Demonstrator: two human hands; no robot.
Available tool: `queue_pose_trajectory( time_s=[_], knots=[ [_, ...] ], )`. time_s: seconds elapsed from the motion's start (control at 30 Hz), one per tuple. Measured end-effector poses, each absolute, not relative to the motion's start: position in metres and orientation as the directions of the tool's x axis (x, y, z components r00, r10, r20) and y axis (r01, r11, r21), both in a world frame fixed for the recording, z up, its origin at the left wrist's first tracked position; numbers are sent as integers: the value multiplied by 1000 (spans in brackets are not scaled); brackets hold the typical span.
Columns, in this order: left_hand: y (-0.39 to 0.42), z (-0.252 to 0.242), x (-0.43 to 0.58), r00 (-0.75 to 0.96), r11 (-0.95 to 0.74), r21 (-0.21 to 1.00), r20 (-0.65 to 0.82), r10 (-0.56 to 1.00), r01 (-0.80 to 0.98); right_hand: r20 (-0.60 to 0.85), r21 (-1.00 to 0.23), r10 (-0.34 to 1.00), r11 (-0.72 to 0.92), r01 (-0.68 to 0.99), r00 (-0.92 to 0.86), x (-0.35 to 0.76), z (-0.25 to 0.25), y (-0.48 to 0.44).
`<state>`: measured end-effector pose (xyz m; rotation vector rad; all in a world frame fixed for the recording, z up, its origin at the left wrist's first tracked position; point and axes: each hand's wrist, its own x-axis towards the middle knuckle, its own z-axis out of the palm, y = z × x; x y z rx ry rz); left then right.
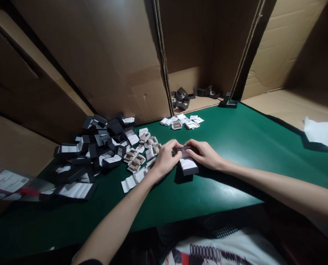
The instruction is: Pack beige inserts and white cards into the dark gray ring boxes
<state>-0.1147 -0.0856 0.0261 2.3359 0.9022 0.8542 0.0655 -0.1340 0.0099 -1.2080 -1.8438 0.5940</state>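
Both of my hands grip a small black box (190,170) with a white lining, just above the green table. My left hand (168,156) pinches its far left side, fingers closed. On the far right side my right hand (204,152) is closed round it too, thumb over the edge. The box's near end points toward me, with the white lining showing; my fingers cover much of its far part. Left of my left hand lie several small white folded card inserts (135,161) with brown insides.
A pile of open black boxes (108,138) with white linings covers the left of the green table (236,136). More white inserts (177,125) lie at the back. Cardboard walls (125,66) stand behind, with black boxes (182,96) between them. A plastic bag (9,182) is at far left.
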Motion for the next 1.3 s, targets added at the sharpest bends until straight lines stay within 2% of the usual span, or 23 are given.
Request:
queue_pose_trajectory(
  time_s=[0.1, 0.23, 0.43, 0.53, 0.63, 0.8, 0.97, 1.03, 1.1, 1.2, 1.3],
  knots=[
    [-91, 28, -113, 610, -708, 569, 401, 683, 419, 397, -731, 901, 426, 533, -176, 64, 9, -134],
    [-95, 31, -112, 684, -744, 524, 360, 634, 415, 400, -725, 905, 410, 554, -145, 65, 7, -133],
    [-95, 32, -114, 703, -759, 467, 337, 627, 453, 320, -801, 925, 379, 464, -204, 68, 13, -133],
    [-96, 33, -113, 697, -765, 458, 353, 624, 454, 313, -798, 920, 389, 461, -235, 68, 15, -133],
    [-97, 32, -112, 700, -775, 453, 367, 613, 441, 367, -765, 901, 434, 477, -232, 70, 15, -134],
    [-95, 32, -114, 679, -758, 538, 400, 615, 369, 361, -760, 899, 438, 480, -248, 75, 16, -135],
    [-73, 38, -126, 423, -654, 671, 509, 749, 350, 370, -812, 894, 443, 380, -252, 80, 21, -135],
    [-59, 44, -136, 236, -590, 767, 542, 806, 252, 391, -806, 895, 446, 389, -216, 81, 22, -135],
    [-44, 50, -148, -26, -525, 834, 537, 843, 171, 420, -787, 889, 456, 414, -181, 82, 22, -134],
    [-24, 61, -169, -402, -533, 845, 505, 763, 51, 458, -746, 875, 473, 468, -154, 82, 19, -132],
    [-8, 66, -190, -584, -600, 800, 486, 650, -3, 482, -708, 858, 501, 498, -178, 82, 15, -131]
  ],
)
